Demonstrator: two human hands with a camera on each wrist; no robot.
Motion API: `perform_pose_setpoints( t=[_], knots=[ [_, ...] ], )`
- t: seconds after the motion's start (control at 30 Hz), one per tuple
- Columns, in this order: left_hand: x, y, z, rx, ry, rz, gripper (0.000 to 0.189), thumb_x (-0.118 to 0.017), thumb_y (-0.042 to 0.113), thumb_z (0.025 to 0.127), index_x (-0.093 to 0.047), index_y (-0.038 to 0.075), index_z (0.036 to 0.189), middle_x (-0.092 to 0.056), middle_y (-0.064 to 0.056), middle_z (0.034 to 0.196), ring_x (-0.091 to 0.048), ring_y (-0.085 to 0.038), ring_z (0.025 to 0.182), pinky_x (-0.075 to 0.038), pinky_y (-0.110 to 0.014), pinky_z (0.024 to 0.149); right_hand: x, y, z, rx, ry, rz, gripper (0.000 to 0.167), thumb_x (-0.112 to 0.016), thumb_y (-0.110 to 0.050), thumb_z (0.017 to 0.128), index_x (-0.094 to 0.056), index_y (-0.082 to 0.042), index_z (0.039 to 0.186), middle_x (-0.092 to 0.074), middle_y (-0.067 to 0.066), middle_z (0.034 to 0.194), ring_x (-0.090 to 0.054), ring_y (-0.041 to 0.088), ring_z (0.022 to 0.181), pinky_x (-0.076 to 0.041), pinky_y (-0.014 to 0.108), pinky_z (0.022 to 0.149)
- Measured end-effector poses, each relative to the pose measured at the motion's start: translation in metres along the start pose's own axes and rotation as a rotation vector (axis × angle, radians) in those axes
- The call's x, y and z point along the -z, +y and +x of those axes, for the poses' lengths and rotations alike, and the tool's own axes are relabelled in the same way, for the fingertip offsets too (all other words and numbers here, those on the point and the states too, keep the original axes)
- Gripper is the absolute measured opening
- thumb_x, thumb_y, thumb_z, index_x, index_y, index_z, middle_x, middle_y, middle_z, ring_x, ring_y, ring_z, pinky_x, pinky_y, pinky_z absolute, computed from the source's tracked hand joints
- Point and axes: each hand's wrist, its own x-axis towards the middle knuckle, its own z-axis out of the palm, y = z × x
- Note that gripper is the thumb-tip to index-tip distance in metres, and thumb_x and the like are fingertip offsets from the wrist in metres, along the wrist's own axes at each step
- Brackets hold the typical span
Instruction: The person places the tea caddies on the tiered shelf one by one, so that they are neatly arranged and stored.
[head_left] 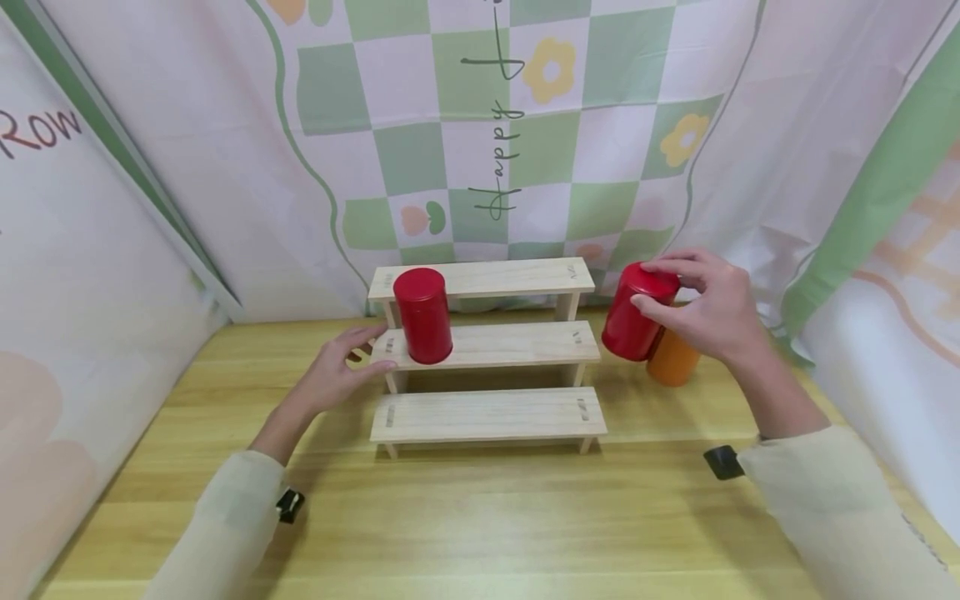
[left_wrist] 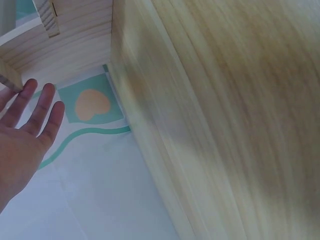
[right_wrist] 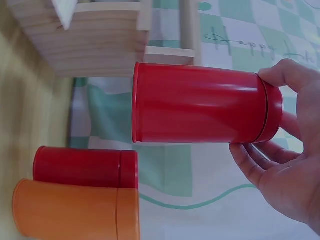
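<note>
My right hand [head_left: 708, 304] grips a red canister [head_left: 637, 321] by its lid, thumb on one side and fingers on the other. In the right wrist view this canister [right_wrist: 200, 104] hangs above the table, to the right of a three-step wooden stand [head_left: 487, 344]. Another red canister [head_left: 423, 317] is upright near the left end of the middle step. Beside it, my left hand [head_left: 341, 367] rests at that step's left end, fingers fairly straight. The left wrist view shows its fingertips [left_wrist: 31, 85] by the wood edge; whether they press it I cannot tell.
On the table [head_left: 480, 525], right of the stand, an orange canister [head_left: 673, 360] stands next to another red canister [right_wrist: 85, 166], largely hidden in the head view. A checkered cloth [head_left: 480, 142] hangs behind the stand, with cloth walls on both sides.
</note>
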Motion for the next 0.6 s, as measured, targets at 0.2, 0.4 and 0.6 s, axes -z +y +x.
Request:
perform_pose_setpoints(
  t=[0.2,0.4,0.6],
  knots=[
    [0.000,0.000,0.000,0.005,-0.001,-0.002,0.063,-0.075,0.021,0.096,-0.052,-0.003,0.149,-0.054,-0.023,0.149,-0.058,-0.036,0.114,-0.052,-0.054,0.094,0.006,-0.004,0.002,-0.025,0.030,0.041,0.041,-0.083,-0.015,0.087,-0.074,0.000,0.124,-0.064,0.010,0.120,-0.056,-0.002,0.095,-0.045,0.002,0.078],
    [-0.001,-0.001,0.000,0.006,-0.004,-0.009,0.063,-0.075,0.021,0.096,-0.051,-0.003,0.150,-0.054,-0.023,0.149,-0.058,-0.036,0.114,-0.052,-0.056,0.095,0.010,-0.007,0.003,-0.007,0.045,0.030,0.040,-0.083,-0.014,0.088,-0.074,0.001,0.124,-0.064,0.014,0.123,-0.056,-0.004,0.094,-0.044,0.002,0.080],
    [0.000,-0.001,0.001,0.004,0.000,-0.010,0.064,-0.075,0.022,0.096,-0.051,-0.003,0.150,-0.054,-0.023,0.149,-0.057,-0.036,0.114,-0.051,-0.058,0.095,0.011,-0.012,0.007,0.030,0.069,0.059,0.039,-0.084,-0.010,0.086,-0.074,0.002,0.122,-0.064,0.008,0.117,-0.058,-0.004,0.093,-0.044,0.002,0.081]
  ],
)
